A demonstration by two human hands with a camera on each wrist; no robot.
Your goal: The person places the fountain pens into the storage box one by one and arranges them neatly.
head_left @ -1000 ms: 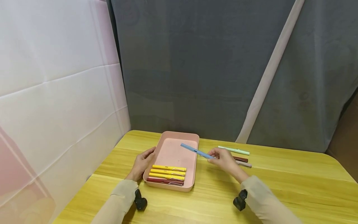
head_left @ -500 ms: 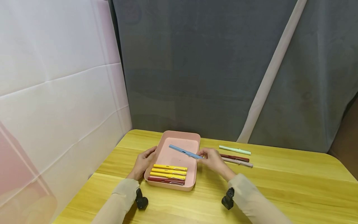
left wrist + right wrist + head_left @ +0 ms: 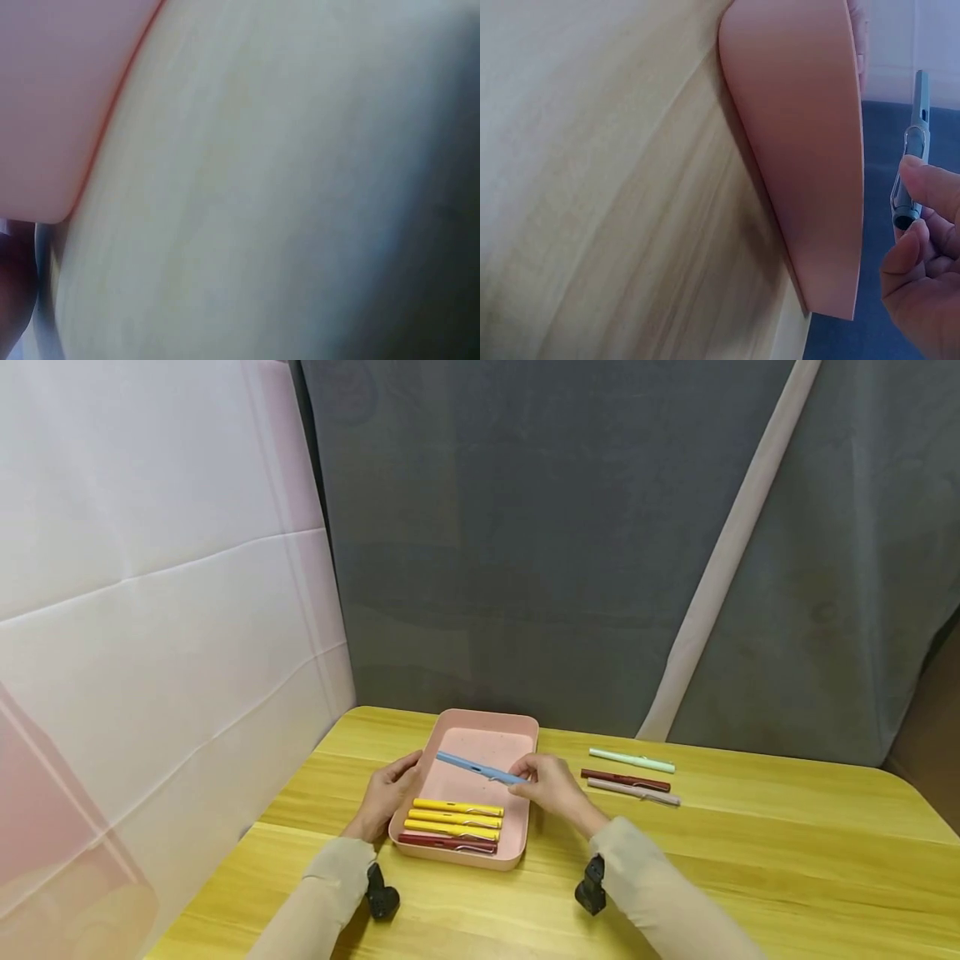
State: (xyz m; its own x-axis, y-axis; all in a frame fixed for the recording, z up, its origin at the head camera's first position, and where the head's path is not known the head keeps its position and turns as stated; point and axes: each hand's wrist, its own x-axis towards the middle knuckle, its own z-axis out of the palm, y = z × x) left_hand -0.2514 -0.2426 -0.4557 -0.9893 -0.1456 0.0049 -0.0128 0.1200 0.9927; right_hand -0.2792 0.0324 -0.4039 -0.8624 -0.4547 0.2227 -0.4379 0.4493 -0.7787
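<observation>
A pink tray [image 3: 487,720] sits on the table, with my left hand [image 3: 385,795] holding its left side. Thumb and fingers of my right hand [image 3: 551,789] pinch a light blue clip pen [image 3: 468,764] near its clip end. This pen slants above the tray's middle, over the bare part of its floor. Inside the tray's near end lie several yellow pens [image 3: 453,818] and a dark red pen [image 3: 446,843], side by side. In the right wrist view the blue pen [image 3: 920,105] shows beyond the tray's outer wall [image 3: 795,135].
Right of the tray, a mint green pen [image 3: 632,760], a dark red-brown pen [image 3: 624,779] and a pale pink pen [image 3: 632,792] lie on the wooden table [image 3: 765,852]. A grey curtain [image 3: 525,543] hangs behind, and a white cloth wall [image 3: 150,610] stands at left.
My right hand has carried the blue pen leftward from the tray's right edge to over its middle. The pens on the right are uncovered now. My left hand stays at the tray.
</observation>
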